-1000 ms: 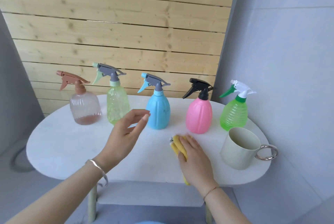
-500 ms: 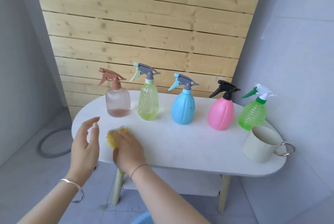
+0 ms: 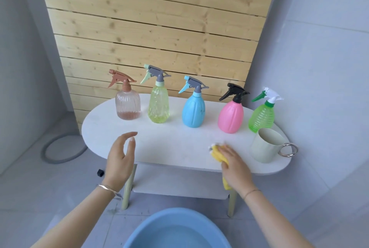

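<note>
Five bottles [image 3: 193,110] stand in a row along the far side of the bench [image 3: 175,143], backs to the wood wall [image 3: 159,27], which leaves the near strip of the white top bare for wiping. The right hand [image 3: 234,165] lies on a yellow cloth [image 3: 216,154] at the near right of that strip. Its fingers [image 3: 225,150] are spread fairly flat and press the cloth down rather than curl round it, a hold that suits sliding it over the surface. A tail of the cloth hangs past the near edge under the heel of the hand. The left hand [image 3: 119,159] hovers over the near left edge and holds nothing, fingers loosely straight and palm turned inward. It is likely there to be out of the wiping path and ready to steady something.

The cloth sits close to the near rim, so a pull toward the person would take it off the bench. To its right the mug [image 3: 266,145] stands near, its handle pointing right, close to the right end; a sweep that way could knock it. The pink bottle [image 3: 230,116] is just beyond the cloth on the far side. The widest open room runs leftward along the near strip toward the left hand. A blue basin [image 3: 175,229], which seems to hold water, sits on the floor below the near edge.
</note>
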Available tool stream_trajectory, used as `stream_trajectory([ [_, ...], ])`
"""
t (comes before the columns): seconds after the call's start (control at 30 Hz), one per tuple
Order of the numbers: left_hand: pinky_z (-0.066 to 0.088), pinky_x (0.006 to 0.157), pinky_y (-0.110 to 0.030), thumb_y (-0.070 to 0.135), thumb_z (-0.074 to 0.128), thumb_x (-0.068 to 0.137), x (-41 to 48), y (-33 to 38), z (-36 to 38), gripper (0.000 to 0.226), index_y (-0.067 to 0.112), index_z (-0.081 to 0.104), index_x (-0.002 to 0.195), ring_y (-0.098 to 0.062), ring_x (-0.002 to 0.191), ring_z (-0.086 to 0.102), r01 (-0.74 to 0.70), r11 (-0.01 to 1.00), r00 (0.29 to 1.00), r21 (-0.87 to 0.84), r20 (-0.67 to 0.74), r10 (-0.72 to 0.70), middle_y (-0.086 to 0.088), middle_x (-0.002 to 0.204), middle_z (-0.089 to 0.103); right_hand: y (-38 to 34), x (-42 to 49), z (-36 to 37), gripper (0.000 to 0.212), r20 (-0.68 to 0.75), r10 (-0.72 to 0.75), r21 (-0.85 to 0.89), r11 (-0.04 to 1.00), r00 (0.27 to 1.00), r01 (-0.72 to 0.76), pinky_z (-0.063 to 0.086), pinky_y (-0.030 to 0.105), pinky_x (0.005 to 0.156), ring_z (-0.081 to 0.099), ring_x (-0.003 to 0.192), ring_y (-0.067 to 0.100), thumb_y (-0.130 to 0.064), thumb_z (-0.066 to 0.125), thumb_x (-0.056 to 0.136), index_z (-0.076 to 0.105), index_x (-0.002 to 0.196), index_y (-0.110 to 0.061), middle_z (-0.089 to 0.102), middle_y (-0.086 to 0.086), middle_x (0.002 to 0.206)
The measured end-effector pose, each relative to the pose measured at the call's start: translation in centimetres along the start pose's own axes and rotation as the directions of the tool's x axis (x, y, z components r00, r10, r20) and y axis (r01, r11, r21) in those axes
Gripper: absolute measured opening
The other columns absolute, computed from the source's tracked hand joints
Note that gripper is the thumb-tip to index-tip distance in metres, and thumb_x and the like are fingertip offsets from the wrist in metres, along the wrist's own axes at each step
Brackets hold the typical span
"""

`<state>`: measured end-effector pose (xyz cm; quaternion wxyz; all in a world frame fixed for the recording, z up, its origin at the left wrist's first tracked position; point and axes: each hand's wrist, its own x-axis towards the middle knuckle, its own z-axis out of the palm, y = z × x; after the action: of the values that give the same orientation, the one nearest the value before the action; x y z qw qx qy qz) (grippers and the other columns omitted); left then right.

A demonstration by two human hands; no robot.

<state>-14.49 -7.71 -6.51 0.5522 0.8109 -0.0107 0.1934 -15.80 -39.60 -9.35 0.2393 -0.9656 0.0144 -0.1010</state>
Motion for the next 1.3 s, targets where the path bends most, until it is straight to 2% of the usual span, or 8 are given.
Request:
stream_trajectory([
  [0.17,0.027,0.111,-0.031,0.021,0.043,0.101,-0.6,-1.4,0.4,0.033,0.01,0.055,0.131,-0.023,0.135,0.039,0.04,0.977,0.995,0.209,0.076,-0.057,-0.007,0.14,0.05,-1.6,1.3,0.9,0.058,-0.02,0.109,0.006,0.994,0.994,-0.108,0.019,0.026,0.114,0.017,0.145,0.012,-0.005,0.041,0.09,0.035,0.146,-0.021,0.024,-0.003,0.156],
  [0.47,0.006,0.121,-0.036,0.031,0.029,0.104,2.2,-6.7,-4.3,0.05,0.014,0.026,0.152,-0.021,0.149,0.01,0.113,0.896,0.984,0.429,0.074,-0.159,-0.001,0.16,0.021,-18.5,6.5,9.7,0.057,0.189,-0.231,0.057,0.973,0.954,0.224,0.024,0.027,0.109,0.023,0.143,0.014,-0.011,0.043,0.091,0.031,0.145,-0.024,0.025,-0.003,0.155],
  [0.6,0.003,0.121,-0.036,0.037,0.023,0.104,3.7,-6.9,-5.7,0.055,0.016,0.017,0.154,-0.018,0.15,0.006,0.045,0.885,0.993,0.464,0.074,-0.089,0.002,0.161,0.013,-24.5,7.9,11.8,0.049,0.37,-0.404,0.14,0.915,0.837,0.38,0.038,0.029,0.085,0.049,0.122,0.027,-0.017,0.049,0.091,0.033,0.137,-0.018,0.044,0.003,0.141],
  [0.7,-0.002,0.119,-0.035,0.048,0.008,0.097,4.7,-7.7,-6.4,0.063,0.023,0.013,0.155,-0.016,0.15,0.0,-0.013,0.844,0.983,0.536,0.163,-0.088,0.007,0.162,0.009,-24.2,8.7,11.5,0.057,0.4,-0.467,0.201,0.884,0.789,0.422,0.039,0.031,0.093,0.047,0.124,0.025,-0.023,0.059,0.087,0.033,0.137,-0.018,0.044,0.001,0.143],
  [0.8,-0.006,0.118,-0.033,0.064,-0.016,0.078,5.2,-8.6,-6.7,0.087,0.032,0.011,0.154,-0.013,0.15,-0.003,-0.121,0.787,0.964,0.605,0.259,-0.051,0.013,0.161,0.006,-21.3,8.3,10.0,0.071,0.309,-0.501,0.151,0.865,0.808,0.479,0.015,0.023,0.112,0.025,0.139,0.011,-0.041,0.072,0.078,0.04,0.139,-0.024,0.024,-0.008,0.155],
  [0.93,-0.009,0.117,-0.035,0.073,-0.04,0.061,5.5,-8.6,-6.5,0.116,0.034,0.018,0.153,-0.016,0.15,-0.003,-0.196,0.714,0.957,0.672,0.291,-0.01,0.015,0.16,0.011,-17.3,7.8,8.5,0.059,0.227,-0.481,0.017,0.871,0.847,0.49,0.015,0.028,0.116,0.028,0.138,0.009,-0.049,0.067,0.081,0.049,0.135,-0.033,0.033,-0.011,0.151],
  [1.1,-0.008,0.118,-0.04,0.073,-0.042,0.056,4.8,-8.0,-4.9,0.122,0.028,0.012,0.155,-0.019,0.15,-0.006,-0.163,0.697,0.952,0.698,0.297,-0.074,0.009,0.162,0.005,-16.7,9.2,9.3,0.048,0.174,-0.406,-0.088,0.901,0.897,0.424,0.018,0.029,0.113,0.03,0.139,0.012,-0.033,0.054,0.094,0.041,0.141,-0.034,0.041,-0.009,0.148],
  [1.3,-0.009,0.118,-0.044,0.058,-0.026,0.066,5.4,-6.9,-4.8,0.101,0.026,0.006,0.155,-0.02,0.15,-0.009,-0.162,0.61,0.932,0.776,0.324,-0.164,0.006,0.163,0.0,-16.6,7.6,10.7,0.048,0.24,-0.359,-0.066,0.921,0.902,0.384,0.021,0.035,0.114,0.024,0.143,0.015,-0.021,0.035,0.102,0.027,0.149,-0.029,0.019,-0.005,0.158],
])
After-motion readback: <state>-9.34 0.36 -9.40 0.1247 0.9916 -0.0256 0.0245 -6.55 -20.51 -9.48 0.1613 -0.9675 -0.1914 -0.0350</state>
